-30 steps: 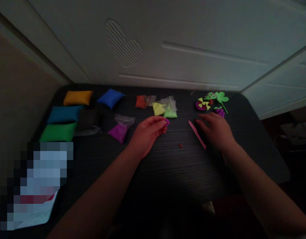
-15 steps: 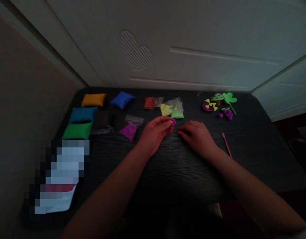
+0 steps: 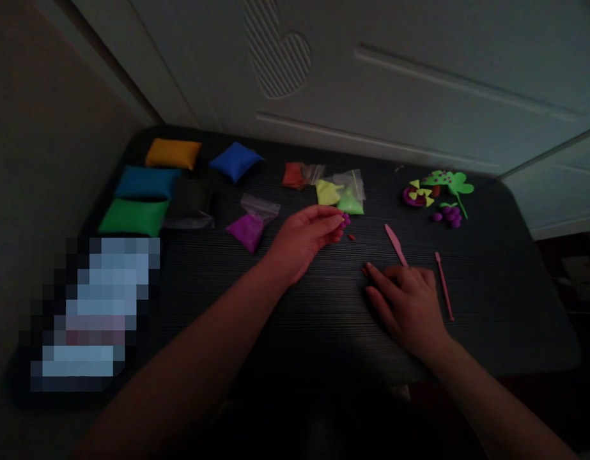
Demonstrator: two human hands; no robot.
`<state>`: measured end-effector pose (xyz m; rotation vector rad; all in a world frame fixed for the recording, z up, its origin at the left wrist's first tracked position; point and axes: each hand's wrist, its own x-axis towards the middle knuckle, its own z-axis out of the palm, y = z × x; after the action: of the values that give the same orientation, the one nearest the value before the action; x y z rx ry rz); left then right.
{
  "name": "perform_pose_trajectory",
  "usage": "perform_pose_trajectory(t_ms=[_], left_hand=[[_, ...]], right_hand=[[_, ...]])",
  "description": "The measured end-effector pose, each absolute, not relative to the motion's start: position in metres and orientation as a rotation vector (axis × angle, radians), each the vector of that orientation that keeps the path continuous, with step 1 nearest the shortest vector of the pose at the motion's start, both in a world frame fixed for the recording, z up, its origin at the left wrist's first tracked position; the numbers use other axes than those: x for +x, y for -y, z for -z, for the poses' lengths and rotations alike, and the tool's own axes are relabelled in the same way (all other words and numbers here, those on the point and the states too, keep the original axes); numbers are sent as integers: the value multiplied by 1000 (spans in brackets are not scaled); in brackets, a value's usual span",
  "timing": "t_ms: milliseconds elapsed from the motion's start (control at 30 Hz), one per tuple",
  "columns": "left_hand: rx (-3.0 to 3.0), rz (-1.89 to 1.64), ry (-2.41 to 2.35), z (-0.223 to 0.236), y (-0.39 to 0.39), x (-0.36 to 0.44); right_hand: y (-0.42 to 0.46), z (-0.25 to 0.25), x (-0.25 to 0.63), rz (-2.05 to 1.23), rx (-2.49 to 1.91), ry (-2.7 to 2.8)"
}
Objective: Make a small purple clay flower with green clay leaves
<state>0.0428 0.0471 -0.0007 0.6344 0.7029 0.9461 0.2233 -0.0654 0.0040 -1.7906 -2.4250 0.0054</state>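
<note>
Between the thumb and fingers of my left hand is a small purple clay piece with a bit of yellow on it. My right hand lies low over the table, fingers apart, its index fingertip at a tiny red clay bit. Another small red clay bit rests just right of my left fingertips. A pink plastic knife lies partly behind my right hand, and a thin pink tool is to its right.
Clay packs line the left: orange, dark blue, teal, green, purple. Yellow clay sits centre back. Finished purple clay grapes and a green clay flower stand back right. A blurred-out screen is at left.
My right hand has moved down and right, away from my left hand, uncovering the pink knife and the red bits. My left hand still holds the purple piece. The view has tilted down.
</note>
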Motion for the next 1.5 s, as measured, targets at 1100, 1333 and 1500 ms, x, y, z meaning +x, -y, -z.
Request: perform_pose_trajectory(t_ms=[1100,1333,1500], left_hand=[[639,-948,-685,0,-47,43],[637,-951,-682,1,-47,42],[644,-951,-679,1,-47,42]], right_hand=[[63,-3,234,-54,-1624,2535],[64,-4,235,-19,-1615,2584],[65,-4,235,-88,-1506,2641]])
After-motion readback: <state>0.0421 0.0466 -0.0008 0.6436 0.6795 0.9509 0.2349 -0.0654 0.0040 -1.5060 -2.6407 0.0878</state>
